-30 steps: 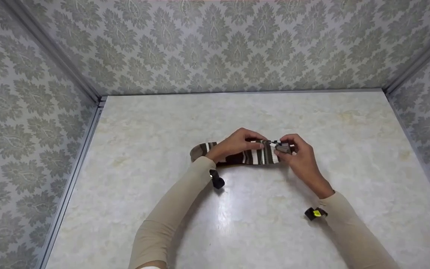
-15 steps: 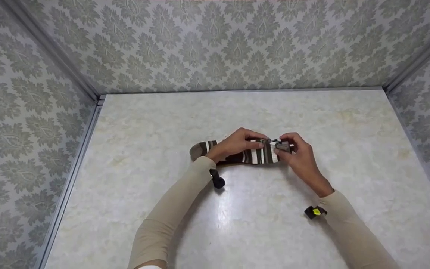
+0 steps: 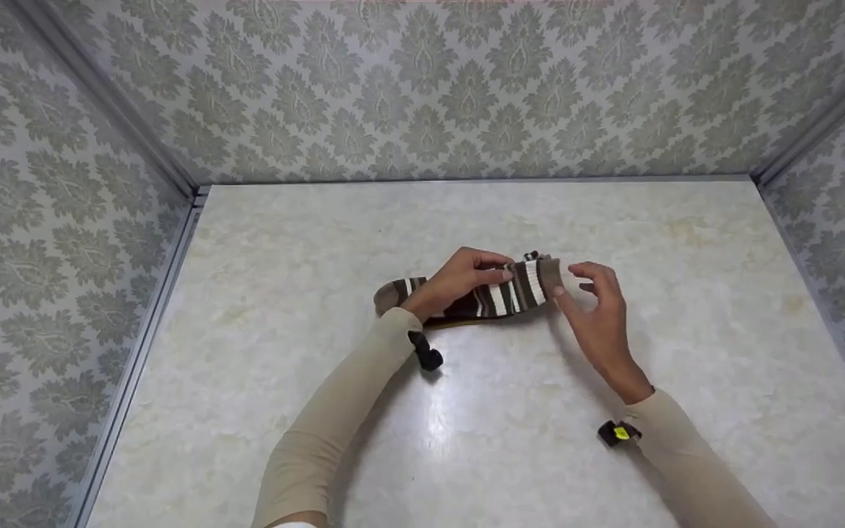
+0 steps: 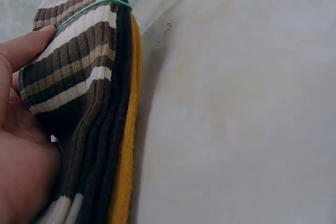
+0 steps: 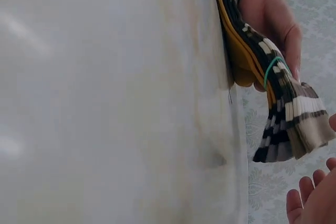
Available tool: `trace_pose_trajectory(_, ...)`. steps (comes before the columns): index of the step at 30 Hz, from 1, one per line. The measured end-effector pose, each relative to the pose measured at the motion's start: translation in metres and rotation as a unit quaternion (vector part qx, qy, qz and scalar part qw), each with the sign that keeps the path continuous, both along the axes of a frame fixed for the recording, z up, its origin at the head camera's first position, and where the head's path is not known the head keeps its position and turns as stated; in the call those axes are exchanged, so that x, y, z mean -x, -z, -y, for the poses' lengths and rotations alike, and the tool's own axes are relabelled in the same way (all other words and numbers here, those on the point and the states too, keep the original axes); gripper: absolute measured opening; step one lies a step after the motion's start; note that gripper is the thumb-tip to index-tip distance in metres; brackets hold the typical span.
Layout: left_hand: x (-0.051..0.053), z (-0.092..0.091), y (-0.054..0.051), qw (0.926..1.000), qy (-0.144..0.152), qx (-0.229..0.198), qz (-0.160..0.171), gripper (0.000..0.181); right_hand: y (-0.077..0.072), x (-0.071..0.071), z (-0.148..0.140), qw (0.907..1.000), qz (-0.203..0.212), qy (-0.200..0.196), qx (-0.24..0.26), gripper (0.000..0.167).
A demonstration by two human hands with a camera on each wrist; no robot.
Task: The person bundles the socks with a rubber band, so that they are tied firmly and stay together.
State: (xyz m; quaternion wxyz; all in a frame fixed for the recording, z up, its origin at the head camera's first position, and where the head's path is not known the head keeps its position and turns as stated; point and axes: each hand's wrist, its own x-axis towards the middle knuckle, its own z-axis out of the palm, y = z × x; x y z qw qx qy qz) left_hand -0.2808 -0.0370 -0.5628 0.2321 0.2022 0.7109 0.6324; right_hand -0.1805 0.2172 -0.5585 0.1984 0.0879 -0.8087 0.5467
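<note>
A stack of striped socks (image 3: 499, 297) in brown, white and black lies across the middle of the table, cuffs toward the right. In the left wrist view a yellow sock (image 4: 127, 140) shows at the stack's edge. A thin green rubber band (image 5: 270, 66) circles the stack below the cuffs. My left hand (image 3: 455, 282) grips the stack near that band, thumb on top and fingers beneath. Beside the cuffs is my right hand (image 3: 602, 323), its fingers spread apart and loosely bent. Its thumb tip is at the cuff edge; whether it touches, I cannot tell.
The pale marbled table (image 3: 305, 242) has patterned wall panels (image 3: 422, 95) behind it and at both sides. Small black cameras (image 3: 426, 352) are strapped to both wrists over beige sleeves (image 3: 349, 396).
My right hand has let go of the bunched cuffs and drawn slightly right. The cuff end now stands spread out and raised, tipped away. My left hand keeps its grip, shifted slightly up.
</note>
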Motion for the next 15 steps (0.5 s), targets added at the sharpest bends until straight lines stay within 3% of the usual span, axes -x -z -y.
trace_pose_trajectory(3,0.0,0.001,0.0,0.9996,-0.01,-0.018,0.018,0.034,0.001,-0.008,0.006,0.9992,-0.024,-0.001,-0.031,0.028)
trace_pose_trajectory(10,0.001,0.001,0.001,0.9994,-0.02,-0.029,0.006,0.036,0.003,-0.02,0.017,0.9957,-0.048,-0.019,-0.077,0.019)
trace_pose_trajectory(15,0.0,0.001,0.003,0.9979,-0.03,-0.052,0.023,0.033,0.006,-0.02,0.025,0.9907,-0.05,-0.059,-0.112,0.018)
